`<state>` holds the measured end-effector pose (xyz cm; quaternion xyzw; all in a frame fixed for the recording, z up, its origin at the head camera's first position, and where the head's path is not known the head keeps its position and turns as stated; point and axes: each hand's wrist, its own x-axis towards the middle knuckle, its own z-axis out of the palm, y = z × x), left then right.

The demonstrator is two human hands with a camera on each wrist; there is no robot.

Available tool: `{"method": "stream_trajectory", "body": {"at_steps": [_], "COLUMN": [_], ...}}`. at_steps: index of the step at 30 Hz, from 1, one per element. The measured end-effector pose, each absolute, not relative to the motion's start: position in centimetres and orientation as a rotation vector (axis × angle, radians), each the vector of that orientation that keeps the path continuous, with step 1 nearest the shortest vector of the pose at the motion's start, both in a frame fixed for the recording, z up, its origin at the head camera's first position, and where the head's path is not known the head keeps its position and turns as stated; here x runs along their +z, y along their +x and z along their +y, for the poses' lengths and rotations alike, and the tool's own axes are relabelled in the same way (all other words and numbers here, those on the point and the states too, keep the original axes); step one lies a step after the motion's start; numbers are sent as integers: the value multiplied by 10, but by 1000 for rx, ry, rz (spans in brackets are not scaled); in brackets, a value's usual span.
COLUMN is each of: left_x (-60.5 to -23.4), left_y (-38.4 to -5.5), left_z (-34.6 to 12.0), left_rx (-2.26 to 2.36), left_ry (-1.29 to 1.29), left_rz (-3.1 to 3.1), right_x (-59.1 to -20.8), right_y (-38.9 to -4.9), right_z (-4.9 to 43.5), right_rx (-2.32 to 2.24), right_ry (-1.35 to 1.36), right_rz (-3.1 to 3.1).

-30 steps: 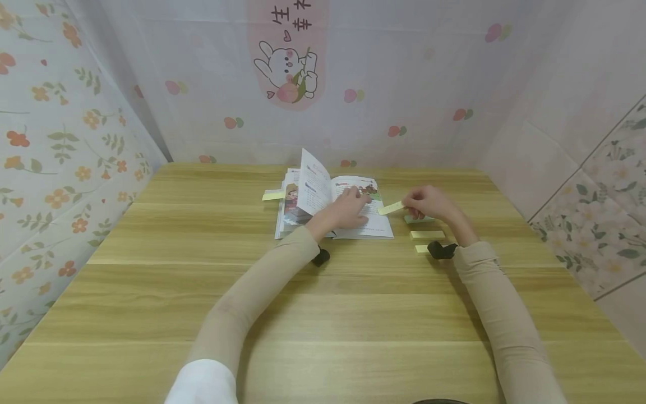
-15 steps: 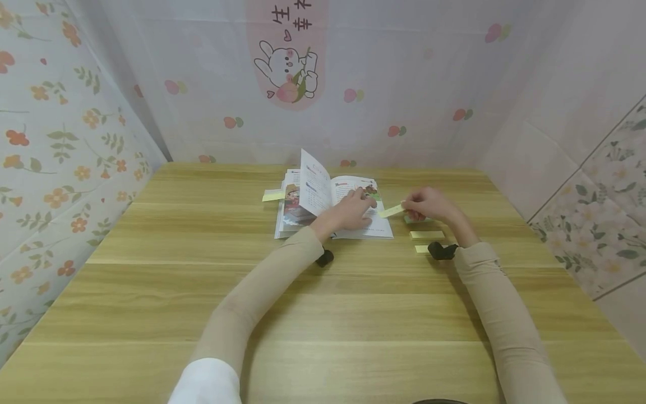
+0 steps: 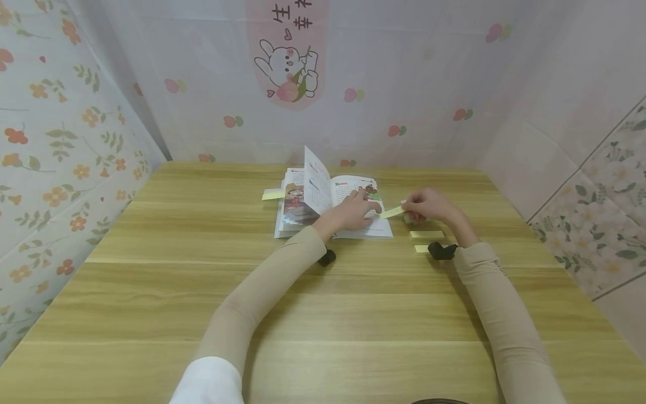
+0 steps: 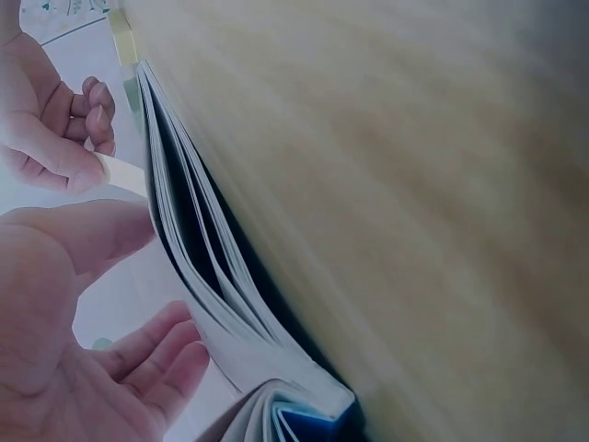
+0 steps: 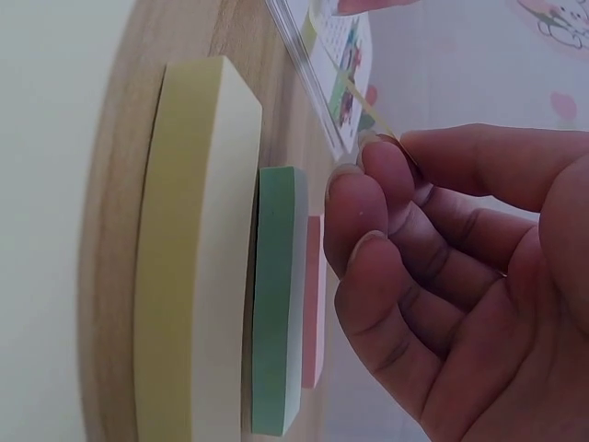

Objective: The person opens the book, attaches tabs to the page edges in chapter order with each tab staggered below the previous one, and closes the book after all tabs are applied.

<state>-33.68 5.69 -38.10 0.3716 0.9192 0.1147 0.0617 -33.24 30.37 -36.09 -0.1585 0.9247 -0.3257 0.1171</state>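
An open book (image 3: pixel 382 230) lies near the back of the table, with some of its left pages (image 3: pixel 317 185) standing up. My left hand (image 3: pixel 350 212) rests on the right-hand page, its fingers spread loosely. Between thumb and fingers, my right hand (image 3: pixel 429 203) pinches one end of a yellow sticky note strip (image 3: pixel 392 212). The strip's other end reaches the page's right edge, close to my left thumb (image 4: pixel 101 226). Whether it is stuck down there I cannot tell. In the right wrist view, the other fingers of that hand curl loosely.
Right of the book lie a yellow sticky note pad (image 3: pixel 427 234), a green pad (image 5: pixel 276 304), a pink pad (image 5: pixel 314 295) and another pale yellow pad (image 3: pixel 421 248), partly hidden by the black wrist strap (image 3: pixel 442 251). A yellow tab (image 3: pixel 273 195) sticks out at the book's left.
My left hand has slid slightly right across the page towards the strip. The standing pages have shifted a little to the right. My right hand has barely moved and keeps its pinch.
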Motion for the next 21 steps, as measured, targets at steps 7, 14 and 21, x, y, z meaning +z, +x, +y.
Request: {"method": "stream_trajectory", "body": {"at_steps": [7,14,21], "left_x": [-381,-382,-381], "left_y": [-336,-337,-337], "left_z": [58,59,59], "left_rx": [342,291,270], "left_ry": [1110,1118,1113], "left_rz": [2770,2765,2749], "right_x": [-361,-361,-363], "right_y": [-334,-335,-335], "right_z": [307,307,310], "right_rx": [-945,-916,-939], "right_ry": [-457,-458,-465], "right_rz": [2699,2707,2699]}}
